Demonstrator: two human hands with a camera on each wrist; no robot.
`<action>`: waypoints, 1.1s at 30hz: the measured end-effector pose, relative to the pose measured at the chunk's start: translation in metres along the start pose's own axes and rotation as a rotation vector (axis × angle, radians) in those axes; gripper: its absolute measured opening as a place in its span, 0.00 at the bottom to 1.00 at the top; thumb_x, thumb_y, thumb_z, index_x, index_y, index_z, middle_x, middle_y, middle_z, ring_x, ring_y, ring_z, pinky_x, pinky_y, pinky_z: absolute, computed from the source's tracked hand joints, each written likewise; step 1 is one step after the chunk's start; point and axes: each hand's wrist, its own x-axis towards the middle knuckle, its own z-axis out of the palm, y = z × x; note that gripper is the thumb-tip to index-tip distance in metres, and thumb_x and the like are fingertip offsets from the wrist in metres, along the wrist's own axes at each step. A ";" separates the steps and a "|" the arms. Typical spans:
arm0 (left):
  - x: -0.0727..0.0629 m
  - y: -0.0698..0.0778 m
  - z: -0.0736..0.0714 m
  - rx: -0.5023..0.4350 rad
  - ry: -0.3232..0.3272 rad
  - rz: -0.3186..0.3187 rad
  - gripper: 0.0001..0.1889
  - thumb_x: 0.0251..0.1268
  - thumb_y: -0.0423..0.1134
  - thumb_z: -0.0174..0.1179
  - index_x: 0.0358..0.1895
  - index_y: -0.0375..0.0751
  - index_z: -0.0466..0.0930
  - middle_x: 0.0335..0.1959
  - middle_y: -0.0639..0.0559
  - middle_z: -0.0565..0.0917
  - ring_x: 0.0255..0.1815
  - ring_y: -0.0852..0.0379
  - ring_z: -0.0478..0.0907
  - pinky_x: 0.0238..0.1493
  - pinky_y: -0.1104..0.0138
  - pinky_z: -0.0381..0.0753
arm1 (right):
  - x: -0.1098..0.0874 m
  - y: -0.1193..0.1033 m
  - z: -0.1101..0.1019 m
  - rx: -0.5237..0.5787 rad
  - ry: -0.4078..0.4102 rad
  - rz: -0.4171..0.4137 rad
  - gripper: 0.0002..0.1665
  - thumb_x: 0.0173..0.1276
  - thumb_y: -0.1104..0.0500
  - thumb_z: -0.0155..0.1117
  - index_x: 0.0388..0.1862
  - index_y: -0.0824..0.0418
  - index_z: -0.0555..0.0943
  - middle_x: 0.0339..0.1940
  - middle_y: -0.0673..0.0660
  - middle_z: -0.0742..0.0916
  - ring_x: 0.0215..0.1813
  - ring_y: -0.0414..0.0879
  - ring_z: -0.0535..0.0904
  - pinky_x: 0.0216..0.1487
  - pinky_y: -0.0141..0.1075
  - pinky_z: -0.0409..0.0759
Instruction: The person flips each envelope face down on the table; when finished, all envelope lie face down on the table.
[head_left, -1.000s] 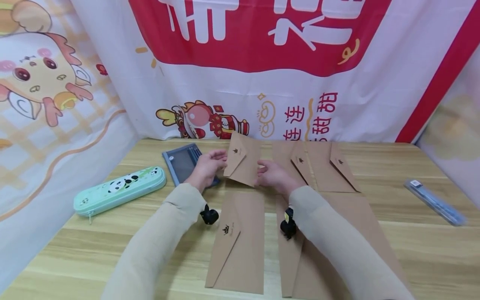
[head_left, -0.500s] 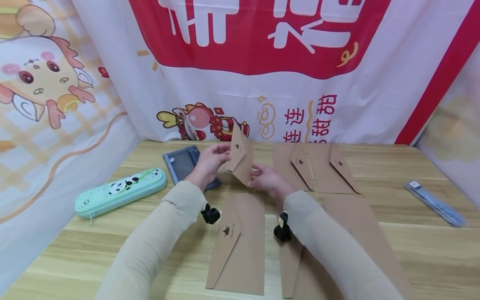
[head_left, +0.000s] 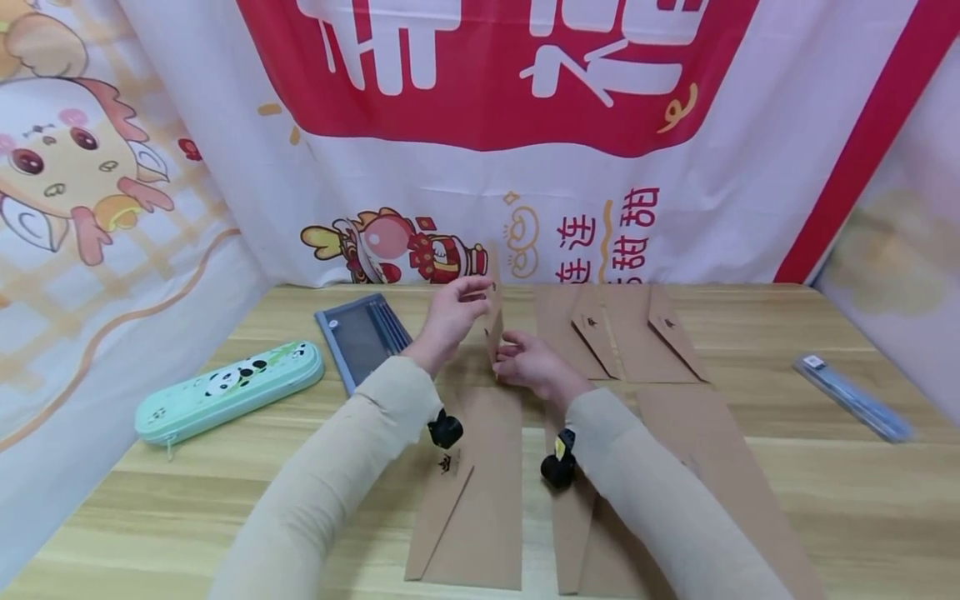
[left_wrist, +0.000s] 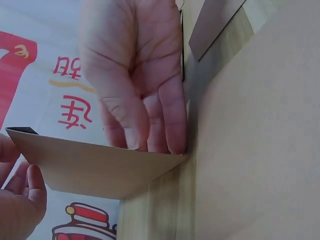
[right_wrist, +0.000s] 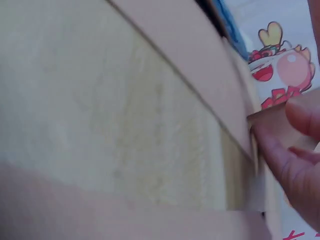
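A brown paper envelope (head_left: pixel 494 321) with a pointed flap stands on edge at the back of the table, seen almost edge-on in the head view. My left hand (head_left: pixel 456 312) holds it near its upper edge. Lower down, my right hand (head_left: pixel 531 363) pinches the bottom corner. In the left wrist view the envelope (left_wrist: pixel 105 167) spans between both hands, its low corner right at the tabletop. The right wrist view shows my right hand (right_wrist: pixel 292 167) at that corner, finger and thumb on either side. Below lies another envelope (head_left: pixel 480 492), its flap bearing a crown print.
Two envelopes lie side by side at the back, one envelope (head_left: pixel 573 333) left of the other (head_left: pixel 637 346). Larger brown pieces (head_left: pixel 697 442) lie partly under my right forearm. A grey-blue mesh pouch (head_left: pixel 356 342), a mint panda pencil case (head_left: pixel 232 390) and a slim blue packet (head_left: pixel 851 396) surround them.
The envelope has turned from facing the head camera to nearly edge-on. My left hand has moved right and slightly up with it, and my right hand stays at the lower corner.
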 end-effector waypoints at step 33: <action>-0.001 -0.010 0.007 -0.327 0.010 -0.099 0.22 0.65 0.30 0.54 0.62 0.42 0.67 0.60 0.42 0.73 0.58 0.50 0.72 0.58 0.59 0.73 | -0.013 -0.003 0.028 -0.169 0.443 -0.499 0.20 0.56 0.61 0.69 0.50 0.57 0.81 0.44 0.54 0.85 0.48 0.46 0.79 0.51 0.37 0.79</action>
